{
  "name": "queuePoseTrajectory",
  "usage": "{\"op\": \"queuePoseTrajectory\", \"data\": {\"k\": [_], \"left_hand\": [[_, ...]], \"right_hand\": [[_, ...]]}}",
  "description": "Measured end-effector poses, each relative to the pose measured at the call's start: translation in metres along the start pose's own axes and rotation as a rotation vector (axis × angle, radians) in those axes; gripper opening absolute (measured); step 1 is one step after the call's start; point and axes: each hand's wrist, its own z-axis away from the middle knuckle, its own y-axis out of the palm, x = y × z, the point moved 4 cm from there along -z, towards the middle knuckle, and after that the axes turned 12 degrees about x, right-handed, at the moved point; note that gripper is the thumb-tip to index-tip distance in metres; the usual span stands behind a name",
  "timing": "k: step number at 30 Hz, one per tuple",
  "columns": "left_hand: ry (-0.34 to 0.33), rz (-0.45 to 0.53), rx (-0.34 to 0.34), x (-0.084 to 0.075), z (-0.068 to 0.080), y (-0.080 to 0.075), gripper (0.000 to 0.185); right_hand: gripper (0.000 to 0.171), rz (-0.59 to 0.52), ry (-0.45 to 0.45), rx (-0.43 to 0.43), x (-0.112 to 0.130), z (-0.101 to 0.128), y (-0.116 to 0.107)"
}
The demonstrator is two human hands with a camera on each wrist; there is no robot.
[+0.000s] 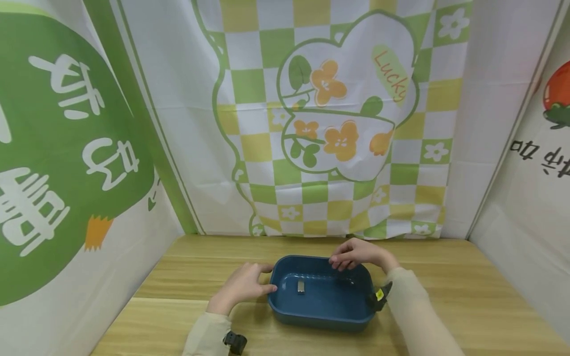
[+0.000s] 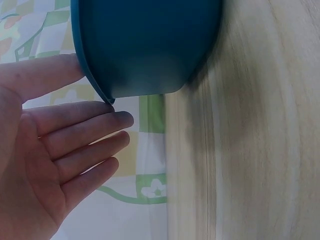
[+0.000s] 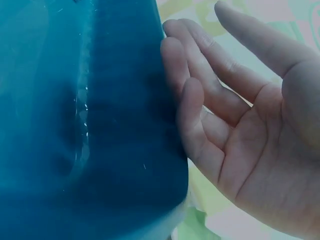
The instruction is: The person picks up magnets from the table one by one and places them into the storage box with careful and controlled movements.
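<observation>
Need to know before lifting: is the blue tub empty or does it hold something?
Not empty. The blue tub sits upright on the wooden table, and one small grey metallic piece lies on its floor. What it is, I cannot tell.

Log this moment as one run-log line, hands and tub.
left hand: open, fingers touch left rim | right hand: open, fingers on far rim | blue tub: on wooden table | small metal piece: inside tub

Even, bright, soft light fills the head view; the backdrop's lines bow toward the frame edges. Around the blue tub the shadows are faint, and both wrist views of it are dimmer and blurred.
</observation>
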Motion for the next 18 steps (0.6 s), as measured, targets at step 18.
{"op": "queuePoseTrajectory", "data": {"k": [18], "left_hand": [[0.000, 0.022, 0.007, 0.000, 0.000, 0.000, 0.052]], "right_hand": [[0.033, 0.065, 0.019, -0.037, -0.006, 0.019, -0.007]]}}
